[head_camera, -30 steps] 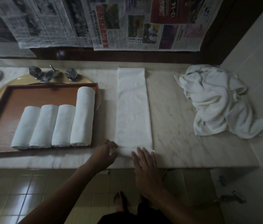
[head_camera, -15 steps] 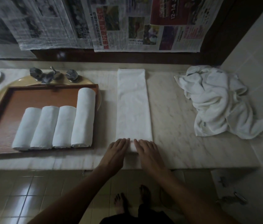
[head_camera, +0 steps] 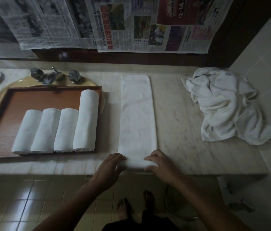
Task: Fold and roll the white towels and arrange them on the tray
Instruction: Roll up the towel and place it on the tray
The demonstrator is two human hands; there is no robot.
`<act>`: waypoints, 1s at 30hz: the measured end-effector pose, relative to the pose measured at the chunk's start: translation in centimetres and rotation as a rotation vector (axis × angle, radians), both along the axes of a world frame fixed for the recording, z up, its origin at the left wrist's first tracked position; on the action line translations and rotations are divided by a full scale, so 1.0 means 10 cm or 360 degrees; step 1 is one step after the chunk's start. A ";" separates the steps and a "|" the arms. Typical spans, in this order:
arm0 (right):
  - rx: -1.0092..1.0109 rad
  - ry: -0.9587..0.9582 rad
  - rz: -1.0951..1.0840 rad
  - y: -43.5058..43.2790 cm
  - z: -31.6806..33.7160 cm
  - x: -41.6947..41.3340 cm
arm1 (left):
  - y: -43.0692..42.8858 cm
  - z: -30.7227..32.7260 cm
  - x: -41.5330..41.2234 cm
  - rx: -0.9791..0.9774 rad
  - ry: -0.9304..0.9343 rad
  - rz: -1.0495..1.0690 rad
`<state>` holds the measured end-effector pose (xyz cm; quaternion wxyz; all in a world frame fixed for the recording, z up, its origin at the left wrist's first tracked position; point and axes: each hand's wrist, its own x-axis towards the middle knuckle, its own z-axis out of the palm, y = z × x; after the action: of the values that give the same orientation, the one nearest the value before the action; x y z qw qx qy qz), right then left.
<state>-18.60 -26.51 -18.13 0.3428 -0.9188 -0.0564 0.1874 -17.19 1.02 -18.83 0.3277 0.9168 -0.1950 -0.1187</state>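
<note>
Head view: left hand (head_camera: 109, 165) and right hand (head_camera: 159, 165) are both sitting at the near end of the folded towel (head_camera: 137, 117), one at each side of the strip. Right hand is pinching the bulged near end, fingers curled over the top and thumb against its near face. Left hand is curling its fingers round the opposite corner of that end; its thumb is not showing clearly. The rest of the folded towel is lying flat on the desk (head_camera: 181, 122), running straight away from the hands as a long narrow strip. Left of the left hand, and a bit farther out, the tray (head_camera: 36, 97) is sitting on the desk and partly covering the sink (head_camera: 83, 82). It is carrying four rolled towels side by side and touching: three short rolls (head_camera: 45, 130) and one longer roll (head_camera: 86, 120) on the side nearest the hands. Beyond the tray, the tap fittings (head_camera: 55, 76) are standing at the sink's far rim. Well right of the right hand and farther out, a loose towel pile (head_camera: 228, 107) is lying crumpled against the side wall. Newspaper sheets (head_camera: 131, 22) are hanging on the wall beyond everything. Bare feet (head_camera: 124, 209) are showing on the tiled floor below the hands.
</note>
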 end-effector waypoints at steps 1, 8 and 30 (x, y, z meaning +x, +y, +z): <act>0.0002 0.0010 -0.0008 0.00 0.00 0.02 | 0.01 0.00 0.02 -0.0016 0.0046 0.0040; -0.0186 -0.0195 -0.0161 0.08 0.05 0.10 | -0.04 0.12 0.16 -0.0184 0.0450 0.0354; -0.0773 -0.0515 0.0256 0.35 -0.20 0.14 | -0.43 -0.18 0.17 0.0685 -0.0295 -0.0073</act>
<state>-17.19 -23.03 -20.17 0.0838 -0.9844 -0.1365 0.0731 -15.46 -3.25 -20.60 0.1025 0.9678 -0.2153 -0.0804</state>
